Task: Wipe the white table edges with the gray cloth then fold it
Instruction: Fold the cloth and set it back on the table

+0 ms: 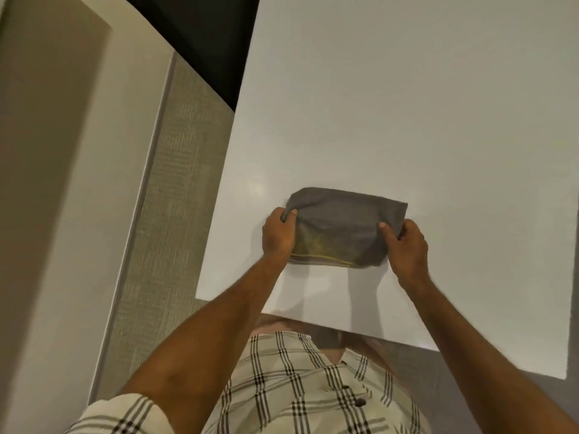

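Mid-fold: where the cloth could slip

Now the cloth lies on the white surface, near its front edge and toward the left corner, already doubled into a short rectangle. Both hands pinch it at the sides. The left hand has its grip closed on the left end, thumb on top and fingers tucked under a raised corner. The right hand has its grip closed on the right end in the same way, thumb pressing the top layer. A yellow-stitched hem shows along the near edge, with a yellowish-green face of the cloth visible below the gray top layer.

By my reading the wiping is over and a fold is in hand — so the risks lie in the folding itself.

- The top layer looks puffed and curved at the far left corner. If the hands press down unevenly, that bulge may set into a crooked crease.
- The layers do not line up at the near edge — the hem peeks out. Folding again without squaring them would likely leave a lopsided bundle.
- The surface looks smooth and glossy, so the cloth could slide toward the front edge if pulled rather than lifted.
- Letting go with one hand early could let the upper layer spring open.
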